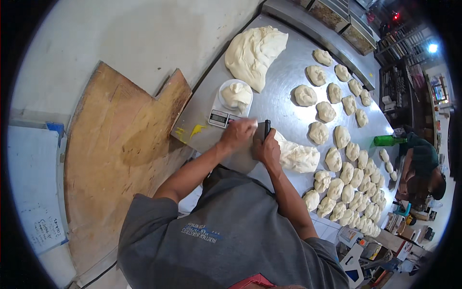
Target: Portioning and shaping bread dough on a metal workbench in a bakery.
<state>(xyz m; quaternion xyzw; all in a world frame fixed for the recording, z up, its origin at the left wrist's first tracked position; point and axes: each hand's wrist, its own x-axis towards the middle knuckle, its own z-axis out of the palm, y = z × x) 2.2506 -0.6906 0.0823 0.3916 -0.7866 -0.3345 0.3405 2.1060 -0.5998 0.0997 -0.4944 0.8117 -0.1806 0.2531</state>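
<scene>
My right hand [268, 150] is closed round a black-handled blade [267, 126], its flat part mostly hidden between my hands. Right beside it, a long piece of dough [299, 156] lies on the steel table [276, 103]. My left hand [239, 135] is beside the near edge of a kitchen scale [219, 118]; motion smears its fingers, and a pale patch shows at their tips. On the scale's round white plate sits a lump of dough [236, 97]. Beyond the scale spreads a large mass of dough [255, 53].
Several dough pieces [326, 111] lie spaced out at the right, with more packed closely [353, 195] at the near right. A green bottle [389, 140] lies on its side near another person [423, 164]. Wooden boards [130, 139] lean against the left wall.
</scene>
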